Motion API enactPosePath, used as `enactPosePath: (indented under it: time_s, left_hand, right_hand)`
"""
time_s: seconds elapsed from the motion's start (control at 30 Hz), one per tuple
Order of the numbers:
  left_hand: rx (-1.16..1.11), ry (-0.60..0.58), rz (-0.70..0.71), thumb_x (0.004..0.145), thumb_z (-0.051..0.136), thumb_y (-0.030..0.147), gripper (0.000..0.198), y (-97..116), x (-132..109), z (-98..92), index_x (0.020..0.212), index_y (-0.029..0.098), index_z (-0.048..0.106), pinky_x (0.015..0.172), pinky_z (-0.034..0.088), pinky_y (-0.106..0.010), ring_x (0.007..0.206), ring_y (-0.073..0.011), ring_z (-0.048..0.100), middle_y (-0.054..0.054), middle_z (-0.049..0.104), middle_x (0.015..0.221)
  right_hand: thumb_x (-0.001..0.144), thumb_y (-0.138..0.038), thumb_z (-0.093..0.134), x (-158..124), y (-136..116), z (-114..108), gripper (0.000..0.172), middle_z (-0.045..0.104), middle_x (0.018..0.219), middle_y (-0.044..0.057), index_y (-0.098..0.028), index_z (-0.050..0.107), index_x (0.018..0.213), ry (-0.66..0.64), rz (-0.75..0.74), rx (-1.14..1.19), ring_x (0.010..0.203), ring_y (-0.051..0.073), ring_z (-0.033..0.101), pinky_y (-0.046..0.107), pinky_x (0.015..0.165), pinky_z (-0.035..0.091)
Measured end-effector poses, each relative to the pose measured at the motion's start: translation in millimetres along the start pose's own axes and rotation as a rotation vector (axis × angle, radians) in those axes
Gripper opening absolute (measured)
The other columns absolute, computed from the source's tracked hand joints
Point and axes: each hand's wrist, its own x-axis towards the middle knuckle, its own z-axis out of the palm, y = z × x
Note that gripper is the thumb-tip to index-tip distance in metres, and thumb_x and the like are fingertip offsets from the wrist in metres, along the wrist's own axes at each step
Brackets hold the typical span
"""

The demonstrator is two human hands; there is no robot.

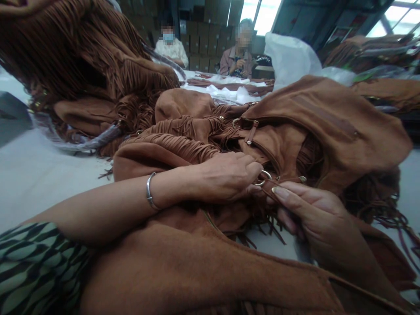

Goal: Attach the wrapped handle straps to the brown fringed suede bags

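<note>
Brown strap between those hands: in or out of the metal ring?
Apparently in: the strap overlaps the ring, though the left hand hides part.

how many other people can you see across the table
2: one in a white top beyond the table, and one in a pinkish jacket to the right in the picture. Others could be hidden behind the heaped brown bags.

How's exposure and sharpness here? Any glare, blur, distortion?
Head view: windows blown out to white; head view: cardboard boxes dim and soft; head view: left hand clearer than those boxes, right hand more shaded; head view: upper-left fringed bag partly in deep shadow; head view: corners look smeared and stretched.
</note>
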Motion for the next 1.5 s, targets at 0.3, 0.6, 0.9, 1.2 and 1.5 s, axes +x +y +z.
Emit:
enactPosePath:
  time_s: [0.3,0.6,0.9,1.2,1.5]
  left_hand:
    - [-0.058,-0.082,0.144,0.091,0.048,0.028,0.020,0.2,-2.0,-1.3,0.095,0.010,0.053,0.077,0.044,-0.031,0.088,-0.0207,0.055,-0.012,0.060,0.094]
    - [-0.073,-0.113,0.134,0.094,0.042,0.035,0.026,2.0,2.4,3.4,0.093,0.011,0.053,0.072,0.042,-0.031,0.082,-0.0210,0.055,-0.012,0.061,0.093]
    - [-0.161,-0.088,0.168,0.092,0.043,0.038,0.029,5.2,-3.7,4.2,0.093,0.011,0.053,0.077,0.042,-0.034,0.083,-0.0221,0.053,-0.012,0.059,0.095]
    - [-0.154,-0.022,0.104,0.091,0.033,0.059,0.050,4.5,-2.5,6.8,0.092,0.013,0.052,0.071,0.040,-0.034,0.080,-0.0218,0.053,-0.011,0.059,0.092]
    - [-0.157,0.059,0.190,0.091,0.038,0.057,0.045,1.8,-4.8,7.5,0.094,0.013,0.050,0.069,0.039,-0.032,0.078,-0.0201,0.051,-0.009,0.057,0.089]
  right_hand:
    - [0.080,-0.039,0.060,6.3,3.9,-3.3,0.028,0.038,0.039,-0.006,-0.016,0.056,0.064,-0.064,0.094,0.018,0.037,0.005,0.025,0.018,0.037,0.012]
    - [0.074,-0.039,0.066,4.5,-1.7,-6.7,0.026,0.040,0.040,-0.004,-0.014,0.063,0.068,-0.103,0.167,0.168,0.035,0.004,0.024,0.019,0.036,0.007]
    - [0.073,-0.035,0.068,19.3,9.5,-14.4,0.030,0.038,0.043,-0.006,-0.016,0.053,0.055,-0.304,0.260,0.363,0.036,0.003,0.018,0.020,0.038,0.008]
    - [0.079,-0.036,0.064,16.7,9.3,-12.7,0.024,0.045,0.038,-0.004,-0.017,0.059,0.065,-0.351,0.242,0.442,0.031,0.004,0.026,0.018,0.036,0.017]
    - [0.079,-0.043,0.064,20.1,18.6,-14.7,0.030,0.057,0.041,0.000,-0.015,0.058,0.071,-0.484,0.253,0.506,0.031,0.010,0.047,0.017,0.033,0.036]
